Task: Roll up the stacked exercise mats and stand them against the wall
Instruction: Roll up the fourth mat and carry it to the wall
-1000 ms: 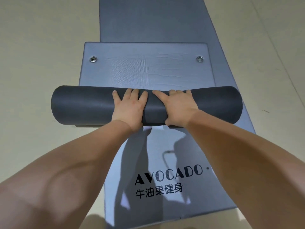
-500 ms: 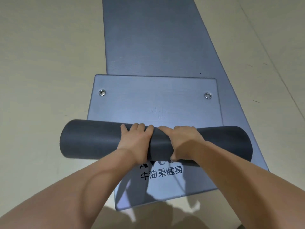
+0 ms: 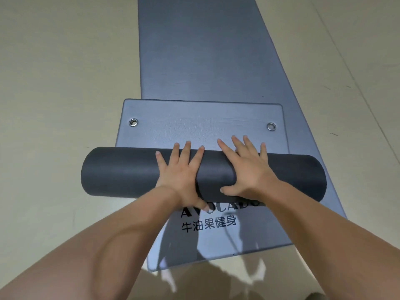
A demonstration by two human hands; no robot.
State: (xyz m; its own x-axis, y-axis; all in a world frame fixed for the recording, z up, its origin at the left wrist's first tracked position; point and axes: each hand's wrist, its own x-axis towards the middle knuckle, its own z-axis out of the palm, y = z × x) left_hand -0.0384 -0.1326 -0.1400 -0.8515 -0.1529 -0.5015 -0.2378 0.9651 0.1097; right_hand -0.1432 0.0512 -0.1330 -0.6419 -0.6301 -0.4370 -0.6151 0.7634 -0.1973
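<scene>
With our left hand (image 3: 181,176) and right hand (image 3: 245,169) spread flat, gripping nothing, on the middle of the mat roll (image 3: 121,172) under our palms, we should push evenly over the short flap (image 3: 194,124) beyond our fingertips, so both ends run level.

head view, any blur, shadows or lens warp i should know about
Head view: roll and lower mat sharp; the AVOCADO print slightly smeared; arm shadows lie on the mat's near end and the floor; the wide lens swells the near forearms.
</scene>
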